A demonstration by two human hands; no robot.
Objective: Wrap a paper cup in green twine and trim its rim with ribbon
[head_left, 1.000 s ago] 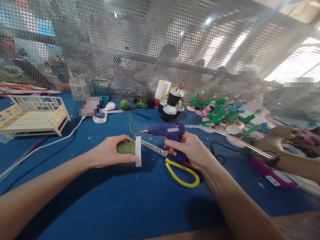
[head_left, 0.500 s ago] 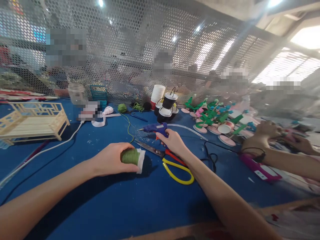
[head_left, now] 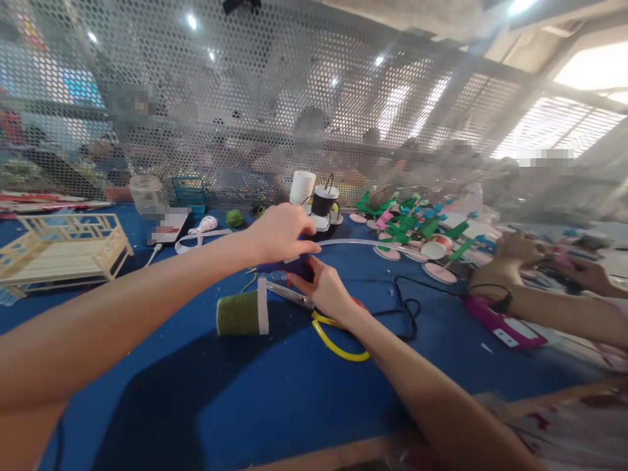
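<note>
My right hand (head_left: 328, 288) is closed around the handle of a blue glue gun (head_left: 283, 265), held low over the table. A clear glue stick (head_left: 363, 243) runs out of the gun's back end. Above the gun, my left hand (head_left: 279, 234) reaches across with thumb and forefinger parted beside the near end of the stick; it partly covers the gun. A cup wound with green yarn (head_left: 239, 314) lies on its side on the blue table, its white rim facing right. Scissors with yellow handles (head_left: 338, 347) lie partly under my right hand.
Black and white cups (head_left: 325, 199) are stacked by the mesh screen (head_left: 245, 131). A small wooden bed frame (head_left: 69, 252) stands left. Green figures on pink discs (head_left: 402, 229) crowd the right. Another person's arms (head_left: 534, 307) are near a magenta power strip (head_left: 505, 324) with a black cord.
My left hand has let go of the green cup and moved up and right to the glue gun. The cup rests on the table. My right hand still grips the gun.
</note>
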